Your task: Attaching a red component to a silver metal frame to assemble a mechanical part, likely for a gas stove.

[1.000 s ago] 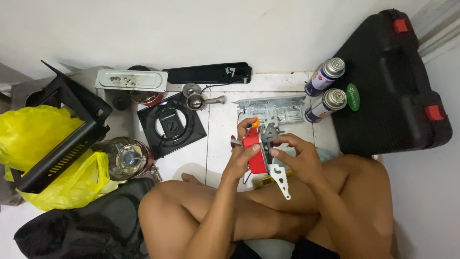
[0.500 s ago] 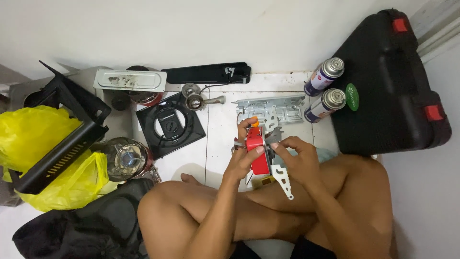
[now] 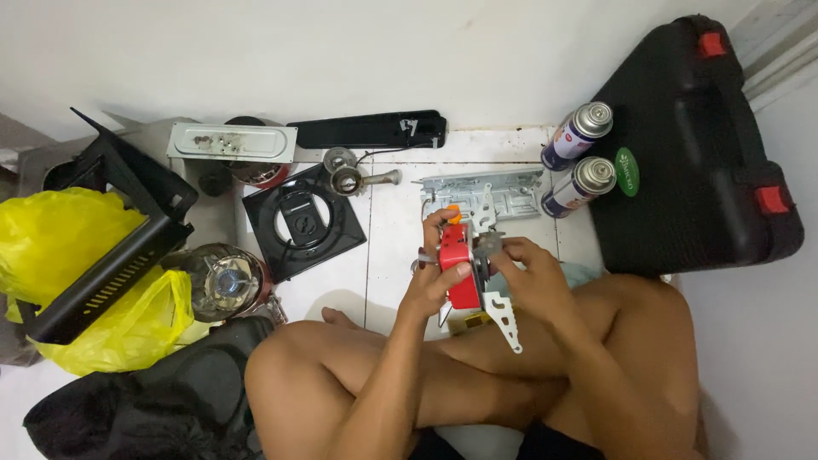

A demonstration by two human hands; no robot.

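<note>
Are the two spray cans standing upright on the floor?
No, both spray cans lie on their sides beside the black case.

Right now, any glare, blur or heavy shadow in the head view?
Head view: even, soft light, no hard glare; faint sheen on the two spray cans. The red part between left hand and right hand is sharp enough. Wide-angle bend at the edges; the black case looks stretched.

White tiled floor bearing a black square stove plate, a grey metal bracket, two gas canisters lying beside a black carry case, yellow plastic bags and a long black panel along the wall.
</note>
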